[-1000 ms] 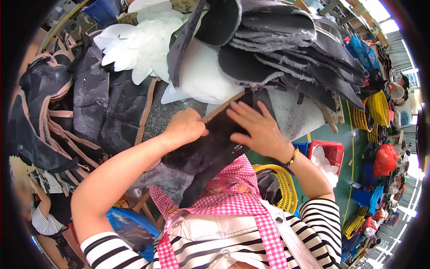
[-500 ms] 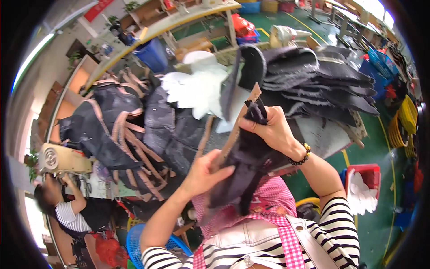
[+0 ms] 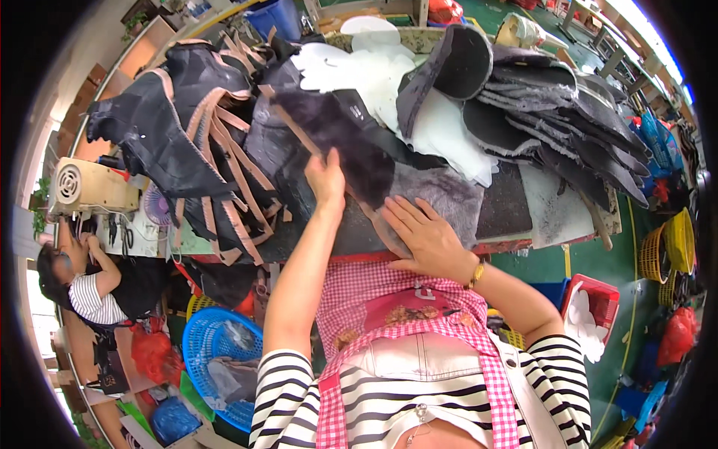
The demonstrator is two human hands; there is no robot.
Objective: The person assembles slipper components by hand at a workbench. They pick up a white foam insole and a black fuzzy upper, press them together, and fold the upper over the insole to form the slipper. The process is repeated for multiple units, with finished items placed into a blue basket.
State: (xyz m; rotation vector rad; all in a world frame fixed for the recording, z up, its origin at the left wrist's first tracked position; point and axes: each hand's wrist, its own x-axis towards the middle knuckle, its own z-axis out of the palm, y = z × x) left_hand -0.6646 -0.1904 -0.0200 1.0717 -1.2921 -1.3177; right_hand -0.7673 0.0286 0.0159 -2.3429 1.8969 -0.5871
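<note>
A dark, soft boot-upper-like fabric piece [image 3: 363, 153] lies spread on the worktable, with a tan strip [image 3: 296, 129] along its left edge. My left hand [image 3: 327, 182] pinches that edge about midway. My right hand [image 3: 428, 238] rests flat, fingers apart, on the near end of the piece, beside a grey fuzzy area [image 3: 449, 198]. Whether the grey area belongs to the same piece I cannot tell. Just beyond are white cut-out sheets [image 3: 348, 69]. A stack of black fleece-edged pieces [image 3: 523, 112] stands to the right.
Dark pieces with tan strips [image 3: 179, 127] are heaped at the left. A blue basket [image 3: 206, 352] stands below the table's left side, and a red bin [image 3: 602, 303] holds white pieces at the right. Another person [image 3: 93, 288] sits by a beige machine [image 3: 90, 187] at far left.
The dark piece, held up in both hands before, now lies on the table. My right hand has let go and flattened on it; my left hand has moved up along the tan edge.
</note>
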